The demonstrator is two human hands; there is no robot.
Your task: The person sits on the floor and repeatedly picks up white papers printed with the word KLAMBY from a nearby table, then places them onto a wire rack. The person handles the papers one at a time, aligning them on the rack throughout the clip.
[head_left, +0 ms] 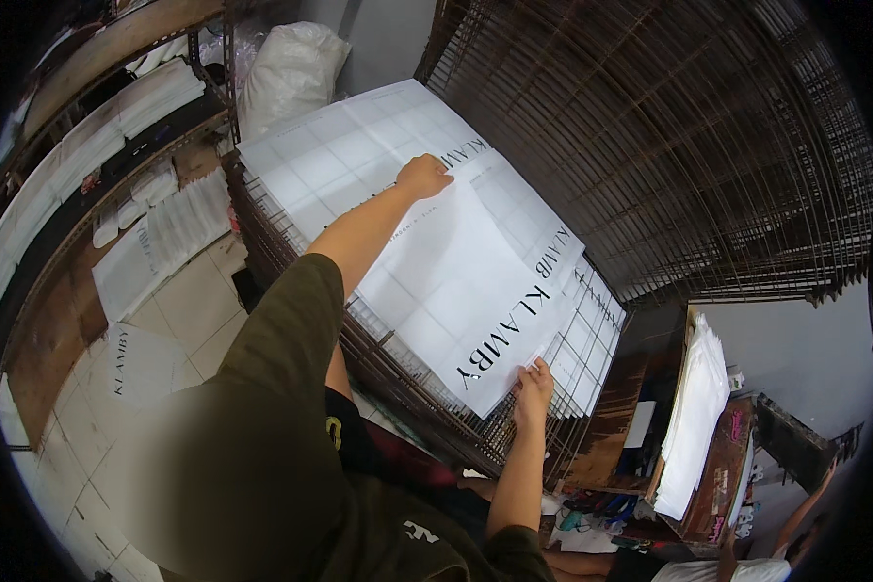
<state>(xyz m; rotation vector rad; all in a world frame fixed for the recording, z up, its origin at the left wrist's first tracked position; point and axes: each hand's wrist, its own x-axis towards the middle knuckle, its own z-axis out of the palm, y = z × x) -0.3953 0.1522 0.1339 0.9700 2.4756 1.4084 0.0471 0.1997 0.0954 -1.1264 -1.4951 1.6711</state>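
Note:
A white, slightly see-through printed sheet [435, 291] with dark lettering along one edge stretches between my two hands. My left hand [424, 177] is closed in a pinch at the sheet's far corner, my arm reaching across the rack. At the near right corner, my right hand [533, 393] grips the same sheet between thumb and fingers. Beneath it, similar printed sheets [349, 126] lie flat over a metal wire drying rack [584, 359], whose grid shows through them. The held sheet overlaps these and hides part of the rack.
Raised wire rack screens [640, 126] stand tilted beyond the sheets. Shelves at left carry stacked white sheets [87, 165]; a loose printed sheet [141, 364] lies on the tiled floor. A stuffed white sack [291, 78] stands behind. At right are another white stack [694, 407] and a person's arm [810, 504].

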